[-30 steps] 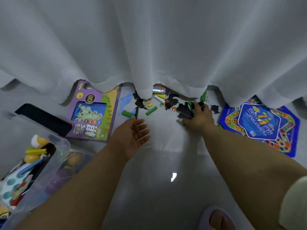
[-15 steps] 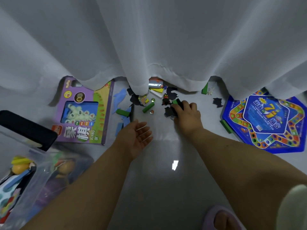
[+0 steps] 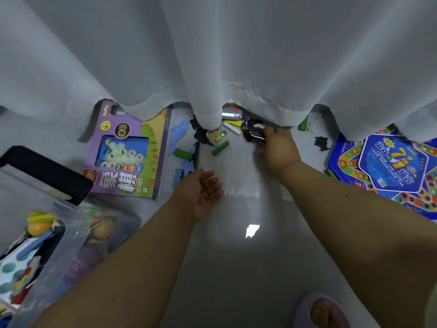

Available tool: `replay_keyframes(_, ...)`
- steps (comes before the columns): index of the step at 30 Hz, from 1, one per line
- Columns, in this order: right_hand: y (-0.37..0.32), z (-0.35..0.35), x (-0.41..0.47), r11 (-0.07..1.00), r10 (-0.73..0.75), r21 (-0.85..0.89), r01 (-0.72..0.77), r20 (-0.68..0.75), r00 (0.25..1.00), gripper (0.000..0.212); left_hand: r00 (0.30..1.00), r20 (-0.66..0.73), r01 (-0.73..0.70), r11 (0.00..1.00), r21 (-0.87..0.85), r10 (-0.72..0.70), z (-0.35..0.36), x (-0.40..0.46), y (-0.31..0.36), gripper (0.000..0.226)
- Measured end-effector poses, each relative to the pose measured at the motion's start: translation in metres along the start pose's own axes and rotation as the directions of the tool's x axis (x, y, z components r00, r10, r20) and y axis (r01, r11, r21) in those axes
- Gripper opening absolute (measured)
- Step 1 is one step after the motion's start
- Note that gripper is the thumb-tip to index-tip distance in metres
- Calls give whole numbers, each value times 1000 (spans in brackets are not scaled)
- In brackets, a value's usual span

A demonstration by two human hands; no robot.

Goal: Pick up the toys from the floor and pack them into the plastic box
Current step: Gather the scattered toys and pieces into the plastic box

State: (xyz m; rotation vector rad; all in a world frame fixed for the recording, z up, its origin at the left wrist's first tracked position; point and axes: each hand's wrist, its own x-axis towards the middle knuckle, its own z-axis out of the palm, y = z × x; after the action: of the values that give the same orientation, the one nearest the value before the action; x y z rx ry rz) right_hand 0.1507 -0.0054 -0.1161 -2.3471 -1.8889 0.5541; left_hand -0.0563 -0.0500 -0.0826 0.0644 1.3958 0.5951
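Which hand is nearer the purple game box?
Left. The left hand hovers open just right of the purple game box; the right hand is farther right, among black pieces.

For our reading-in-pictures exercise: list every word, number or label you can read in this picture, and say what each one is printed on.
"象棋": large characters on the purple game box.
"XIANG QI": small letters beside those characters, same box; the second word is partly blurred.
"7": large yellow numeral on the blue game board.
Other small print on the box and board, and the box's red corner logo: too small or blurred to read.

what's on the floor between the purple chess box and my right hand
In the head view, between purple chess box and right hand: blue fish shapes, green blocks, a marble.
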Motion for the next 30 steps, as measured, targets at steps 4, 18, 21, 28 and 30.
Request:
replay_keyframes(4, 6, -5, 5, 990, 75, 121, -73, -11, 997, 33, 1000, 7, 11, 999, -39, -11, -8, 1, -1, 29)
replay_keyframes(18, -108, -18, -86, 667, -660, 505, 548, 59, 749, 47, 893, 442, 140, 881, -453, 85, -35, -23, -1, 33)
replay_keyframes(21, -106, -20, -89, 650, -646, 546, 529, 31, 762, 49, 890, 440, 117, 877, -466, 116, -34, -28, -3, 42)
replay_keyframes(28, -105, -36, -87, 348, -129, 936, 55, -10, 992, 25, 863, 465, 102, 835, -540, 195, -32, -31, -6, 43)
replay_keyframes(30, -86, -38, -85, 368, 97, 930, 12, -51, 994, 17, 858, 475, 97, 847, -522, 194, -34, -32, -7, 45)
